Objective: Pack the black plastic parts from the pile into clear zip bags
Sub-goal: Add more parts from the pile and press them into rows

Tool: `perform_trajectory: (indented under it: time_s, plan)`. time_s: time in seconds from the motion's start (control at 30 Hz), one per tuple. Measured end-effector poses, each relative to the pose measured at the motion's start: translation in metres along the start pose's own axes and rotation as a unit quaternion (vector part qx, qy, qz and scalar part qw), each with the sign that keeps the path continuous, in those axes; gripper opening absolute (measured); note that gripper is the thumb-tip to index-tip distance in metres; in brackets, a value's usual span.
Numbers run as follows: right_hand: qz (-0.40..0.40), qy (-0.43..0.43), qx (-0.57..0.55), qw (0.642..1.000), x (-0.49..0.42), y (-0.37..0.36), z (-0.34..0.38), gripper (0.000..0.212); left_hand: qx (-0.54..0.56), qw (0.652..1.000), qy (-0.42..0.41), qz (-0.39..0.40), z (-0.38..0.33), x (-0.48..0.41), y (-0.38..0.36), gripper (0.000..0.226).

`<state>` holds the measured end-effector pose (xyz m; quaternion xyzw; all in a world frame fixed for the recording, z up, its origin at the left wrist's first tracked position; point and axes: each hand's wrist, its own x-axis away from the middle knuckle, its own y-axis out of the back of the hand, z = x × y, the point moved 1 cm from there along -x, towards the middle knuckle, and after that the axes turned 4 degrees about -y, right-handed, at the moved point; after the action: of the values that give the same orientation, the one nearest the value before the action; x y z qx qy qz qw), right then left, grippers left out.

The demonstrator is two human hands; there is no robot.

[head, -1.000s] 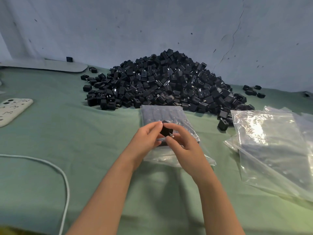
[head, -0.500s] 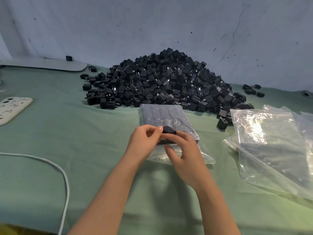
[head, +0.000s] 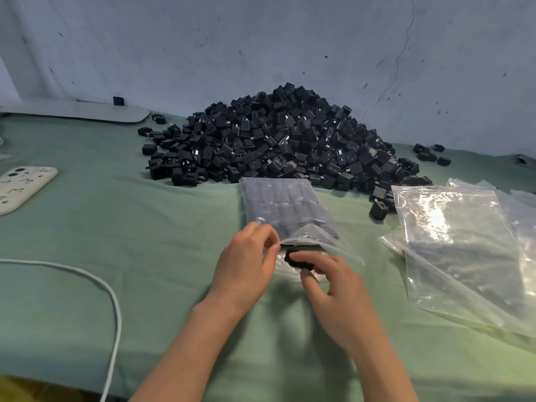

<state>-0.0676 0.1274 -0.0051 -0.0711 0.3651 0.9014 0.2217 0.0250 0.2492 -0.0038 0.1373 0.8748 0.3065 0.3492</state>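
Dropped lower: R hand [head: 333,285] pinches black part [head: 298,259] at bag [head: 284,204] mouth (clear, half-full); L hand [head: 246,265] pinches lip.

right hand [head: 336,288] pinches black part [head: 298,259] — bag [head: 290,210] mouth.

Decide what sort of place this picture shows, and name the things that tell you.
Probably a small hand-packing workbench: a big pile of black parts, a part-filled zip bag, and a stack of empty clear bags.
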Motion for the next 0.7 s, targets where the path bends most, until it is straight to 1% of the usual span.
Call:
perform_trajectory:
  time_s: [0.07, 0.1, 0.23, 0.3, 0.37, 0.4, 0.5, 0.6, 0.7]
  plan:
    - [-0.026, 0.017, 0.048, 0.998, -0.004, -0.012, 0.002, 0.040, 0.008, 1.000, -0.017, -0.013, -0.002, 0.002, 0.001, 0.003]
    - [-0.023, 0.023, 0.058, 0.998, -0.007, -0.019, 0.003, 0.041, 0.012, 1.000, -0.023, -0.015, -0.002, 0.004, 0.002, 0.003]
    - [0.069, 0.042, 0.122, 0.989, -0.012, -0.041, 0.000, 0.037, 0.033, 0.999, -0.026, 0.025, 0.006, 0.014, 0.002, 0.004]
    - [0.085, 0.053, 0.120, 0.988, -0.010, -0.043, -0.006, 0.038, 0.038, 0.999, 0.010, 0.007, 0.014, 0.016, 0.002, 0.007]
    - [0.063, 0.033, 0.070, 0.995, -0.009, -0.041, -0.007, 0.041, 0.039, 0.995, 0.078, -0.037, 0.025, 0.013, 0.003, 0.008]
    - [0.049, 0.018, 0.054, 0.997, -0.009, -0.039, -0.008, 0.042, 0.042, 0.991, 0.117, -0.044, 0.030, 0.010, 0.003, 0.009]
    - [0.010, 0.007, 0.048, 0.999, -0.009, -0.037, -0.008, 0.039, 0.043, 0.980, 0.194, -0.013, 0.039, 0.002, 0.001, 0.019]
    - [-0.021, 0.012, 0.035, 0.999, -0.009, -0.039, -0.007, 0.036, 0.018, 0.975, 0.222, 0.026, 0.042, -0.001, -0.002, 0.017]
    - [-0.038, -0.010, 0.038, 0.999, -0.012, -0.041, -0.009, 0.027, 0.004, 0.973, 0.227, 0.049, 0.043, 0.001, -0.005, 0.016]
